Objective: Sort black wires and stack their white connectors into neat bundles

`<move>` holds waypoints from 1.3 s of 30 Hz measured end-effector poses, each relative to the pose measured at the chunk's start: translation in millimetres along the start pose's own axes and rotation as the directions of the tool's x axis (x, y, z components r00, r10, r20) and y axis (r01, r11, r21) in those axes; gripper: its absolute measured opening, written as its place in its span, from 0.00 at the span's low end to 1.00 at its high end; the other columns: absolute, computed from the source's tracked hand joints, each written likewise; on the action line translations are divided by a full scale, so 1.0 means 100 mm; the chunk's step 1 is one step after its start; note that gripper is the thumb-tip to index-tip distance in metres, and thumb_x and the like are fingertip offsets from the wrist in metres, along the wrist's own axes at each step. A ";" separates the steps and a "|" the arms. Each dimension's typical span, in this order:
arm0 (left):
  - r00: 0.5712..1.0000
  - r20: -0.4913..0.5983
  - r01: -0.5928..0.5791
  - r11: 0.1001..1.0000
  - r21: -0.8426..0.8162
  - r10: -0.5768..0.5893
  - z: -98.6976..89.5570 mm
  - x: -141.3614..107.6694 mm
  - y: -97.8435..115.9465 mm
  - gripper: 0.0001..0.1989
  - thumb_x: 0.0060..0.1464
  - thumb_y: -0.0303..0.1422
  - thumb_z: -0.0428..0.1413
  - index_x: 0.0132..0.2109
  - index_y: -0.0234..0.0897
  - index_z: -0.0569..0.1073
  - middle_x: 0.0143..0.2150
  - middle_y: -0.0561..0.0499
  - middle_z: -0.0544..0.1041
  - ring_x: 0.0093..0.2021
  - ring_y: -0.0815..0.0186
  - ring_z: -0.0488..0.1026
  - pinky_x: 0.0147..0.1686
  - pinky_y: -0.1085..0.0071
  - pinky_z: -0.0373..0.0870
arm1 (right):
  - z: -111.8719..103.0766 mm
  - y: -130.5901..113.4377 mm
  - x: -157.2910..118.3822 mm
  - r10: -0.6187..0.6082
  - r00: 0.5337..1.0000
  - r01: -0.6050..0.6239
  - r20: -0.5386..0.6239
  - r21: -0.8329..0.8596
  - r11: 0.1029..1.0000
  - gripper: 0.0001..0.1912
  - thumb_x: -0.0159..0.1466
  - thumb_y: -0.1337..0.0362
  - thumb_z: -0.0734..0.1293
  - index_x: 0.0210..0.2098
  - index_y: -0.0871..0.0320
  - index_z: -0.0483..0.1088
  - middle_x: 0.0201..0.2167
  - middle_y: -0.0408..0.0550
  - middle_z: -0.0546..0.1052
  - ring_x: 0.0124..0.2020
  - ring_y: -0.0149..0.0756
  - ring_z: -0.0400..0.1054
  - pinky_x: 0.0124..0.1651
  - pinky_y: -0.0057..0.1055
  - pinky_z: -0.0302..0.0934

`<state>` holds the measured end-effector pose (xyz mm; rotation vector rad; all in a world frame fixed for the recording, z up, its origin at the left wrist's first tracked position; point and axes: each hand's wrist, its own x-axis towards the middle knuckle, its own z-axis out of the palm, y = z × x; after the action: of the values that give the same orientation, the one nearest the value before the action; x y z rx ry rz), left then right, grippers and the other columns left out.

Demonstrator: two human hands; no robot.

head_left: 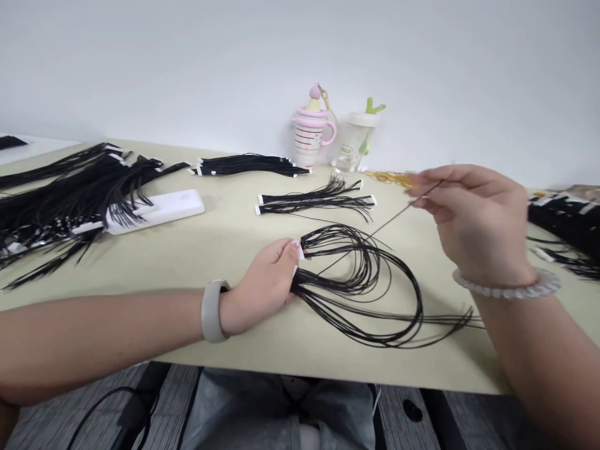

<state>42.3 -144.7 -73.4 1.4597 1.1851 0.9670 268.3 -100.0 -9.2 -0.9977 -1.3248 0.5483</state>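
Thin black wires [356, 294]: smooth, glossy plastic sheath; ends bound in matt white tape [300, 253]. Thin metal rod [403, 209]: dull sheen. Tabletop [210, 250]: matt, smooth laminate. White plastic bar [159, 212]: smooth, faintly glossy.

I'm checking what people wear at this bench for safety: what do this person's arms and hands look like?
No sleeves or gloves show. The left hand has a wide pale grey band at its wrist and pale-tipped nails; the right hand has a translucent beaded bracelet at its wrist.
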 end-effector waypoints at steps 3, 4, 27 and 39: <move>1.000 0.001 0.002 1.000 -0.003 -0.002 0.00 0.00 0.01 0.19 0.57 0.45 0.40 0.24 0.38 0.55 0.13 0.59 0.55 0.13 0.75 0.54 0.12 0.78 0.53 | -0.04 0.00 0.07 0.153 0.988 -0.138 -0.028 0.297 0.945 0.09 0.53 0.75 0.61 0.32 0.61 0.70 0.33 0.47 0.73 0.24 0.23 0.64 0.26 0.24 0.59; 1.000 0.004 0.003 1.000 -0.003 -0.003 0.00 0.00 0.02 0.19 0.57 0.44 0.41 0.24 0.38 0.55 0.13 0.59 0.55 0.13 0.75 0.54 0.12 0.78 0.53 | -0.04 -0.02 0.06 0.180 0.984 -0.170 -0.007 0.287 0.943 0.12 0.55 0.74 0.60 0.36 0.58 0.70 0.30 0.44 0.72 0.18 0.20 0.59 0.21 0.23 0.55; 0.997 0.066 -0.037 0.999 0.025 0.036 -0.02 -0.01 0.02 0.20 0.57 0.44 0.40 0.23 0.38 0.56 0.13 0.59 0.57 0.14 0.74 0.55 0.16 0.75 0.54 | 0.28 -0.07 -0.44 -0.071 0.616 0.564 0.785 -0.376 0.735 0.06 0.61 0.69 0.59 0.29 0.60 0.66 0.24 0.43 0.68 0.27 0.26 0.60 0.32 0.24 0.53; 0.995 0.089 -0.045 0.998 0.044 0.041 -0.04 -0.01 0.04 0.19 0.57 0.43 0.41 0.22 0.38 0.57 0.12 0.59 0.57 0.14 0.74 0.55 0.15 0.76 0.53 | 0.32 -0.03 -0.55 -0.210 0.526 0.802 0.824 -0.398 0.447 0.10 0.62 0.71 0.56 0.30 0.61 0.67 0.26 0.47 0.66 0.28 0.30 0.58 0.31 0.26 0.53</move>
<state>39.4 -145.6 -69.0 1.5540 1.1224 0.9001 225.7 -136.9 -38.2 -0.9138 -2.5976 -0.3012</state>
